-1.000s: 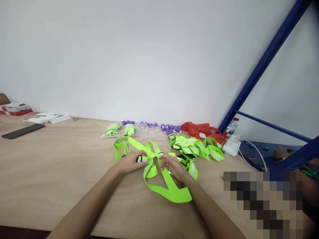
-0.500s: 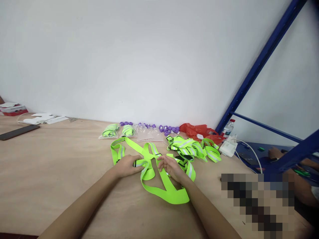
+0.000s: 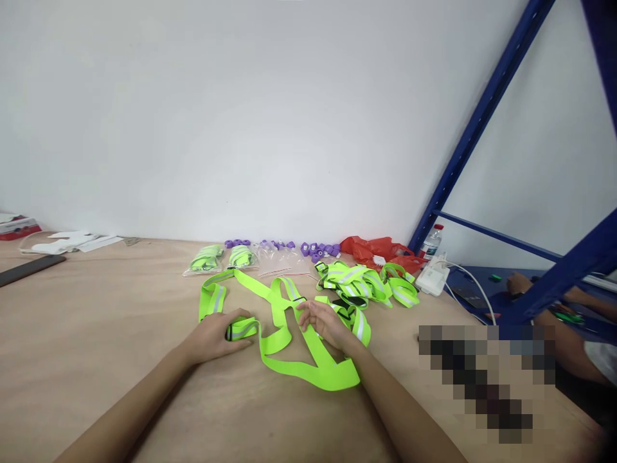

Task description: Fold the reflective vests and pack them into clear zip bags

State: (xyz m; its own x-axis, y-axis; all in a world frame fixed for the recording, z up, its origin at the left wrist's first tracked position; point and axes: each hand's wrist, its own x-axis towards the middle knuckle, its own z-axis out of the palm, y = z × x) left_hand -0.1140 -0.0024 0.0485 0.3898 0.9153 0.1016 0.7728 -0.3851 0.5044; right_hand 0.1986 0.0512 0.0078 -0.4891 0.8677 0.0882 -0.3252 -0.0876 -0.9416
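Note:
A neon-green reflective strap vest (image 3: 308,372) with grey stripes and black buckles lies spread in loops on the table in front of me. My left hand (image 3: 216,335) is closed around a striped strap at a black buckle, on the vest's left side. My right hand (image 3: 328,325) has its fingers curled at a strap near the vest's middle, the fingertips against the band. The palm side of that hand is partly hidden. More green reflective straps (image 3: 354,280) are heaped just beyond my right hand.
Two bagged green strap bundles (image 3: 207,258) and clear plastic bags (image 3: 279,260) lie toward the wall, near purple rolled pieces (image 3: 321,249). At the right are a red plastic bag (image 3: 373,249), bottle (image 3: 430,242), white power strip (image 3: 432,276), blue frame (image 3: 475,132) and another person's arm (image 3: 562,347).
My left hand has moved left and slightly toward me, drawing the striped strap along and opening out the loop. My right hand stays about where it was at the vest. The view has shifted slightly.

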